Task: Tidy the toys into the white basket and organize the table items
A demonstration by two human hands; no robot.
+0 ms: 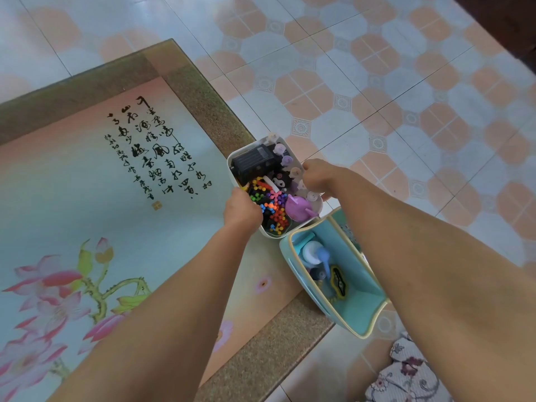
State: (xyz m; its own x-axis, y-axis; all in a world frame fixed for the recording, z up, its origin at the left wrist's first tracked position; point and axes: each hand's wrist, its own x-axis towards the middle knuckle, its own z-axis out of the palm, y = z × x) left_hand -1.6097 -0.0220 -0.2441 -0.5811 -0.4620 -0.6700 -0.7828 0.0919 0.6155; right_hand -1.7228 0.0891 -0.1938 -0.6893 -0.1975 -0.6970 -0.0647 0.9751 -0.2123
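Both forearms reach out from the bottom edge; left hand (241,209) grips the near-left rim of the white basket (233,158), right hand (317,177) curls over its right rim, so each is clamped on the basket. Basket sits at the right edge of the glass-topped table (87,175), filled with a black toy (253,161), coloured connector pieces (268,203) and a purple toy (298,208). Just beside it, toward the camera, a teal bag (367,288) overhangs the table edge, holding small items.
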